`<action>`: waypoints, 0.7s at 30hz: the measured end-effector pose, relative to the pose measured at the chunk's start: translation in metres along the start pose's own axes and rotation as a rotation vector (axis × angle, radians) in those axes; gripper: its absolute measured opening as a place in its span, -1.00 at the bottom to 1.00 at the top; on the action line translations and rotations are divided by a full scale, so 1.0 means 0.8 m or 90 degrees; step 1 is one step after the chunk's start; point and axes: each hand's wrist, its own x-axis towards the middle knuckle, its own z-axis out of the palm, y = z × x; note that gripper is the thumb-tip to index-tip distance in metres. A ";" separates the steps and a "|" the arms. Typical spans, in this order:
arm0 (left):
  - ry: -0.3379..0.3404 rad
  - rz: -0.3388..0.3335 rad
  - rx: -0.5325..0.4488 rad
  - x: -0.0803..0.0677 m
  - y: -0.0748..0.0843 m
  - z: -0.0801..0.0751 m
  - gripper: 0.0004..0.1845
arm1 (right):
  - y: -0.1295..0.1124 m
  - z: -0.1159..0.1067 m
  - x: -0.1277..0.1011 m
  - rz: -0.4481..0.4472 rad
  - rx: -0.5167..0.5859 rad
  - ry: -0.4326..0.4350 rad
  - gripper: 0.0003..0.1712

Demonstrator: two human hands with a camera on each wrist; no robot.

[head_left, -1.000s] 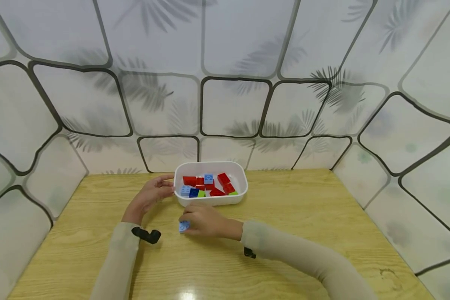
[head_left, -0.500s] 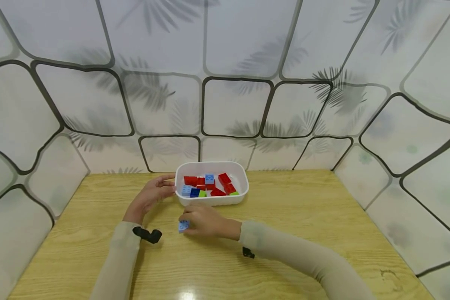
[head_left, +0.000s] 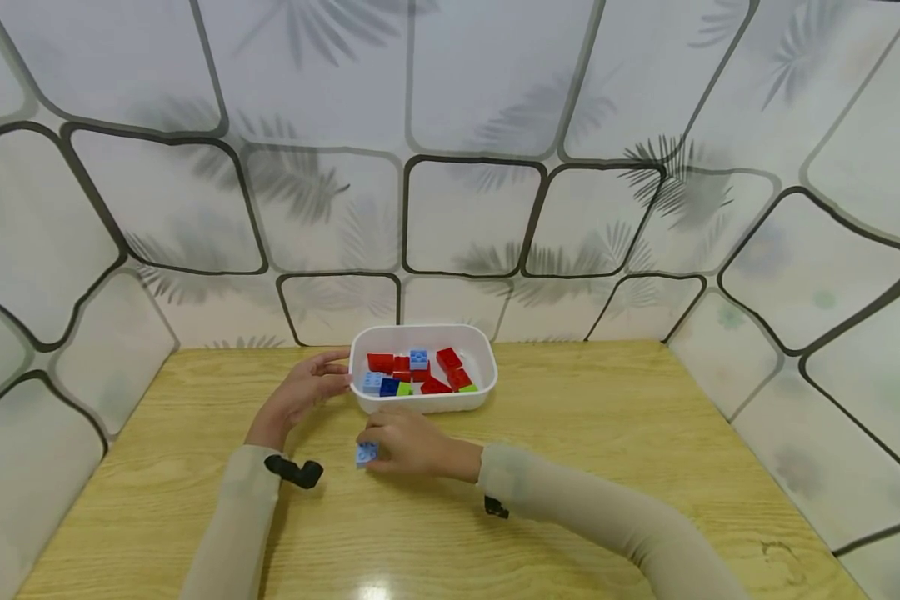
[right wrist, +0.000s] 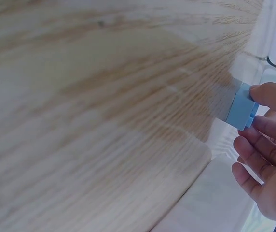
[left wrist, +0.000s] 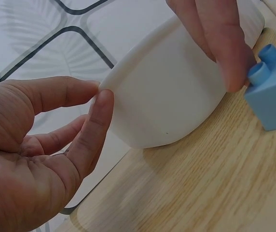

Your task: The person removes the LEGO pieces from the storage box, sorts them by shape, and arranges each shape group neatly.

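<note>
A white tub of red, blue and green bricks stands at the back middle of the wooden table. My left hand rests against the tub's left end, with fingertips touching its wall. My right hand lies just in front of the tub and pinches a light blue brick that rests on the table. The same light blue brick shows between thumb and fingers in the right wrist view, and the brick sits at the right edge of the left wrist view.
Patterned white panels wall in the table at the back and both sides. Bare wood stretches to the right of the tub and along the front edge.
The right hand and its light blue brick have shifted very slightly left. The left hand has stayed against the tub.
</note>
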 end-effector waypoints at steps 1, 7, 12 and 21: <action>-0.001 0.000 0.000 0.000 0.000 0.000 -0.33 | 0.000 0.000 0.000 0.001 0.000 -0.003 -0.61; -0.002 0.004 0.003 0.000 0.001 0.001 -0.33 | -0.003 -0.003 0.000 0.005 0.001 -0.012 -0.58; -0.005 0.005 0.004 -0.001 0.001 0.001 -0.33 | -0.004 -0.006 -0.001 0.000 0.003 -0.013 -0.57; -0.011 0.008 0.003 -0.002 0.000 0.001 -0.32 | -0.002 -0.018 0.001 -0.030 0.003 0.001 -0.55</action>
